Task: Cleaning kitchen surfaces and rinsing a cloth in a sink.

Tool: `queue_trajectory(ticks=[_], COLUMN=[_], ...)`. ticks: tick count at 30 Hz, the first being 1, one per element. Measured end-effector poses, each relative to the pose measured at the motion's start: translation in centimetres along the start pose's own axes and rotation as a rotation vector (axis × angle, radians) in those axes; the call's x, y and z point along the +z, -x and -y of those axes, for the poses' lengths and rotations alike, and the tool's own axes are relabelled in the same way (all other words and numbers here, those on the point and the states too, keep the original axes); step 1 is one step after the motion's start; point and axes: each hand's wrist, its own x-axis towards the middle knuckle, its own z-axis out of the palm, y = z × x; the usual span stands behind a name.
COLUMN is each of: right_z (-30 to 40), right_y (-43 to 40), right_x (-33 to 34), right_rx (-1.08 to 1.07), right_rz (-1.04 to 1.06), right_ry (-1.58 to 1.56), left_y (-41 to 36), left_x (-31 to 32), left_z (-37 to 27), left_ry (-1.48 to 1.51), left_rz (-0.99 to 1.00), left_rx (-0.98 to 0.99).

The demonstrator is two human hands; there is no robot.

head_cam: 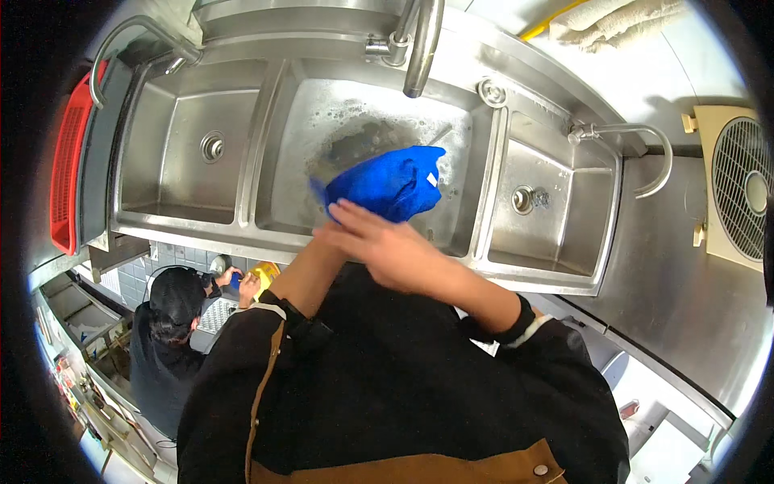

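A blue cloth (384, 184) with a small white tag lies bunched over the large middle basin (290, 175) of a stainless-steel sink. My right hand (387, 245) is slightly blurred, its fingers stretched out and lying across my left hand and wrist at the cloth's near edge. No object shows in the right palm. Of my left hand (325, 236) only a little is visible; the right fingers and the cloth hide the rest, so its grip cannot be made out. Shallow, sudsy water with dark specks covers the basin floor.
Smaller basins, left (181, 163) and right (562, 206), flank the middle one. A faucet (423, 54) overhangs it. A drain strainer (493, 92) sits on the rim. Left stands a red plastic basket (69, 175); right, a fan unit (741, 181). Another person (175, 339) works lower left, holding something yellow.
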Motion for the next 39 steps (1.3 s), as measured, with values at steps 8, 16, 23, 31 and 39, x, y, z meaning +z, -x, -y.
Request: queue_trajectory(ticks=[8,16,23,31,39], right_z=[-2.5,-5.5,-9.9,-8.7,-9.7], right_y=[3.9,4.1,5.0,1.3,2.4], right_x=[-1.7,-2.4,0.7,2.5,0.7], right_rx=[0.185,0.601,0.839,0.401,0.547], right_rz=[-0.020,-0.041,-0.372,-0.277,-0.758], right_ry=[-0.075,0.075,-0.725,-2.154,-1.710], left_y=[0.2,1.9,2.7,5.3,4.7], left_x=[1.9,0.3,-2.3,-3.1,0.1], left_z=[-12.6,-14.8,-11.3,-0.1,-7.4], left_ry=[-1.563,-1.458,-1.309,-0.188,-0.826], left_rz=[0.225,-0.019,0.136,0.353,0.120], left_rx=[0.390,0.700,0.592,-0.163,0.383])
